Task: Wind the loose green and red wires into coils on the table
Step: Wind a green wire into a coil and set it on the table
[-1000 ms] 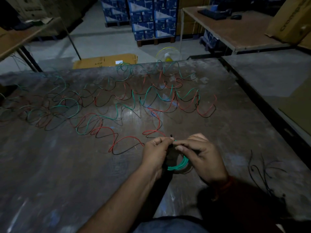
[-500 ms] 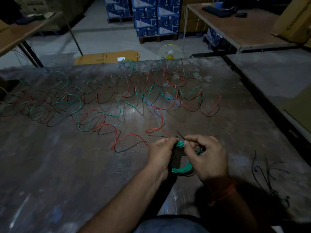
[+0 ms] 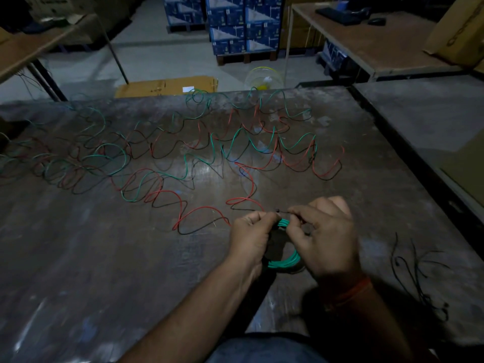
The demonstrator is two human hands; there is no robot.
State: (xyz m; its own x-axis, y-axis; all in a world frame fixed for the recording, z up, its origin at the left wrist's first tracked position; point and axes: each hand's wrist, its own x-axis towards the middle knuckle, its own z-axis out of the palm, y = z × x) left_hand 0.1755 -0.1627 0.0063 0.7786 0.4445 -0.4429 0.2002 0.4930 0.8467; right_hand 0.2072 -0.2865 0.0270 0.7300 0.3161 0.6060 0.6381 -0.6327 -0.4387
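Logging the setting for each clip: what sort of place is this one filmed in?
Likely a warehouse or workshop floor: stacked blue cartons on pallets, a big worn worktable strewn with loose wires, more plain tables and cardboard boxes on a concrete floor.

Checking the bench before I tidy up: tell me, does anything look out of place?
Nothing looks damaged or spilled. Red and green wires sprawl uncoiled across the table, and thin black ties lie scattered at its right.
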